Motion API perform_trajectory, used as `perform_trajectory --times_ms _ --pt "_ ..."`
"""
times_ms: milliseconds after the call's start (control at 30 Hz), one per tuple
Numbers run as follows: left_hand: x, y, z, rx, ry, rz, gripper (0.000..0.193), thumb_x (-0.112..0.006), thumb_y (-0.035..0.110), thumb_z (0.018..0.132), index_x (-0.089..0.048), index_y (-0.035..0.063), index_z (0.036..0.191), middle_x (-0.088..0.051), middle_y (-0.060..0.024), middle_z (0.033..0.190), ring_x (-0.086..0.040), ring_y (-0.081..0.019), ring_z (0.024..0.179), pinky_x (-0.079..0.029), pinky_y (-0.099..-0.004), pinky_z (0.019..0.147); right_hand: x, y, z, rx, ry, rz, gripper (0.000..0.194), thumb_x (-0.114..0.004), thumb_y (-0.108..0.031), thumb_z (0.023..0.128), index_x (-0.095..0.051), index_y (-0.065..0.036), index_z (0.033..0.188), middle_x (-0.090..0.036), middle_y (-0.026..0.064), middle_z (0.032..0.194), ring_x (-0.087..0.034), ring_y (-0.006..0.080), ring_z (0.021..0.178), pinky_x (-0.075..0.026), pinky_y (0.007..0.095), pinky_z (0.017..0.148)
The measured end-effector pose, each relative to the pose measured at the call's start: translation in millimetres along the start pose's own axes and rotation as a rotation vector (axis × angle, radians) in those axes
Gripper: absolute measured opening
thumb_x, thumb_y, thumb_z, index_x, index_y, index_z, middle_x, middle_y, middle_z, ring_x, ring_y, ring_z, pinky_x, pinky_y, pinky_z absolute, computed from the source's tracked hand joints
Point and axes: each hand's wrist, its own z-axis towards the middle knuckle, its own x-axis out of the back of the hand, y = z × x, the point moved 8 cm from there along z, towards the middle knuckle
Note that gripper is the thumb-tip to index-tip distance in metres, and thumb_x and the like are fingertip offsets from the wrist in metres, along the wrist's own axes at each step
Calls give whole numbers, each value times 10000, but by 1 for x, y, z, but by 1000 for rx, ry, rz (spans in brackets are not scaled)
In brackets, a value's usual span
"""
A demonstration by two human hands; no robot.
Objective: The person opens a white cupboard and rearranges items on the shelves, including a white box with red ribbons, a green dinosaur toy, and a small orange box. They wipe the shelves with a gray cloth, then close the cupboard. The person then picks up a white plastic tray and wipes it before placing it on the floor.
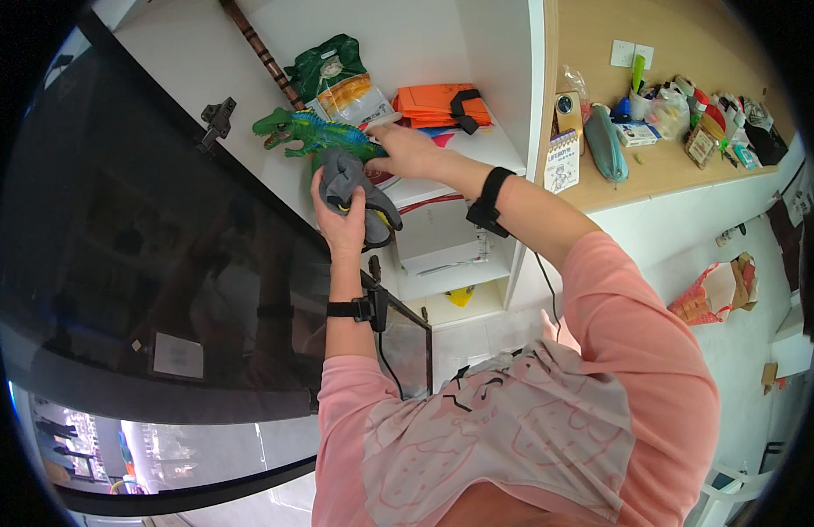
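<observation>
A grey fabric item (344,174) with dark edging and yellow trim is bunched up in my left hand (341,221); its exact kind is unclear. Just beyond it, a green and blue toy dinosaur (315,135) lies at the front of a white cabinet shelf, its head pointing left. My right hand (407,151) has its thumb and fingers around the rear of the dinosaur, and the tail end is hidden. Behind the toy stand a green and white food bag (338,79) and a folded orange bag (440,105) with a black strap.
A dark glass cabinet door (183,263) swings out on my left. A brown banded stick (265,56) leans in the cabinet. White boxes (440,234) fill the lower shelf. On the right, a wooden desk (618,184) holds a pencil case (606,145) and a notepad (562,161).
</observation>
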Motion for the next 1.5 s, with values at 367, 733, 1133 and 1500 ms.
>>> perform_trajectory --times_ms 367,733,1133,1500 --pt "0 9 -8 -107 91 298 709 -771 220 770 -477 128 1409 -592 -153 1322 -614 -350 1172 -493 -401 972 38 124 -3 -402 -256 -412 544 -725 -278 845 -555 -106 1332 -661 163 1234 -639 333 1140 -532 456 923" --pt "1 11 -9 -83 68 336 716 -760 270 780 -466 177 1426 -618 -142 1320 -625 -350 1163 -498 -425 956 117 105 2 -396 281 -470 258 -525 -214 964 -681 -155 1161 -727 153 1005 -697 381 918 -557 488 802" --pt "0 12 -10 -109 65 350 716 -752 230 759 -463 168 1411 -602 -141 1301 -631 -362 1123 -523 -431 905 71 59 19 -98 229 -492 450 -593 -301 952 -533 -180 1381 -691 149 1169 -632 359 1121 -522 479 917" --pt "0 12 -10 -110 61 351 711 -749 227 775 -463 167 1424 -639 -162 1268 -648 -363 1118 -520 -439 919 48 85 39 -276 10 -441 442 -673 -271 877 -590 -134 1289 -712 141 1086 -692 352 993 -550 458 844"
